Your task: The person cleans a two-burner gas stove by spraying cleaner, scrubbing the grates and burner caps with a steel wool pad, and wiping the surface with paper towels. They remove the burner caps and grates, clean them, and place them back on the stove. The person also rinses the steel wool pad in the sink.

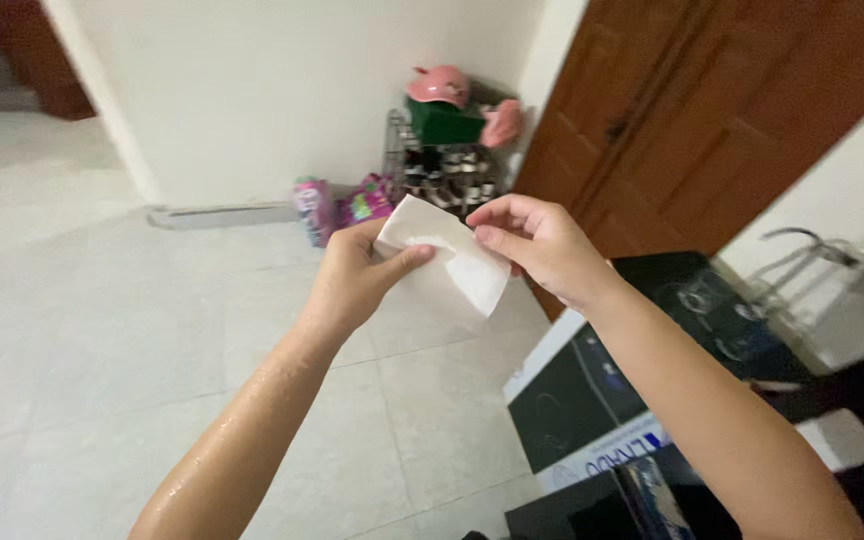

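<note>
Both my hands are raised in front of me and hold one folded white paper towel (pixel 452 262) between them. My left hand (pixel 357 275) pinches its left edge with thumb and fingers. My right hand (pixel 542 245) grips its upper right edge, fingers curled over the top. My left forearm looks wet. The towel hangs above the pale tiled floor (pixel 102 330).
A black and white box (pixel 592 390) lies at the lower right, beside a dark counter with a metal tap (pixel 802 245). A brown wooden door (pixel 712 120) stands behind. A wire shoe rack (pixel 442 165) with a pink helmet (pixel 439 86) and colourful bags (pixel 342 205) stands against the white wall.
</note>
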